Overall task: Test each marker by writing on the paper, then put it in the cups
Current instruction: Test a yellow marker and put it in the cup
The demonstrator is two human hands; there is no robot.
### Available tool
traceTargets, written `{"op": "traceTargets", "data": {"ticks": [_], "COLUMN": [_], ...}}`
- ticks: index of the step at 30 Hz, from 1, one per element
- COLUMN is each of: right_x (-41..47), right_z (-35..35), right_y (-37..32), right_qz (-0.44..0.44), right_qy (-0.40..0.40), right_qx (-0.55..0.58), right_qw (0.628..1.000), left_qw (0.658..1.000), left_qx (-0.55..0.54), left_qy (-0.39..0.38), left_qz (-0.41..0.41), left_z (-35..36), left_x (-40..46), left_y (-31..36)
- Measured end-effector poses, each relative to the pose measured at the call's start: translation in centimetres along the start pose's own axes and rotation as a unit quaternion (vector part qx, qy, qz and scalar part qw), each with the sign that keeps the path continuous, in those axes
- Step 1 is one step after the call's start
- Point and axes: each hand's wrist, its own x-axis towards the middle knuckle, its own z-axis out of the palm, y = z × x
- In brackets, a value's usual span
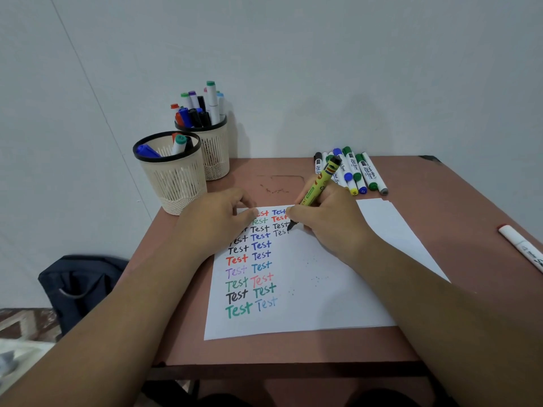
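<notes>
My right hand grips a yellow-green marker with a black tip, and the tip touches the white paper at the end of a black "Test" in the third column. My left hand rests on the paper's top left corner, fingers loosely curled. The sheet carries columns of "Test" in several colours. Two beige mesh cups stand at the back left: the near cup holds a few markers, the far cup holds several. A row of loose markers lies at the back right.
A white marker lies at the table's right edge. More white sheets stick out under the paper on the right. A dark bag sits on the floor to the left of the brown table. A wall stands close behind.
</notes>
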Motion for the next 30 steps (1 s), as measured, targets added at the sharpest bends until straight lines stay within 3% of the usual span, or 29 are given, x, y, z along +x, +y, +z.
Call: {"op": "traceTargets", "data": {"ticks": [10, 16, 23, 30], "right_x": [-0.1, 0.0, -0.2, -0.7], "right_z": [0.0, -0.4, -0.4, 0.0], "right_y": [-0.2, -0.4, -0.8, -1.0], "right_qz": [0.002, -0.001, -0.022, -0.063], "right_qy": [0.005, 0.047, 0.006, -0.024], "right_qx": [-0.020, 0.092, 0.249, 0.245], "right_qw": [1.000, 0.995, 0.968, 0.967], "left_qw": [1.000, 0.992, 0.989, 0.986], "left_qx": [-0.021, -0.107, -0.120, -0.137], "left_qy": [0.016, 0.051, 0.027, 0.014], "left_qz": [0.004, 0.039, 0.078, 0.091], "left_z": [-0.4, -0.5, -0.3, -0.2], "left_x": [-0.4, -0.7, -0.5, -0.6], "left_y": [0.5, 0.6, 0.3, 0.3]}}
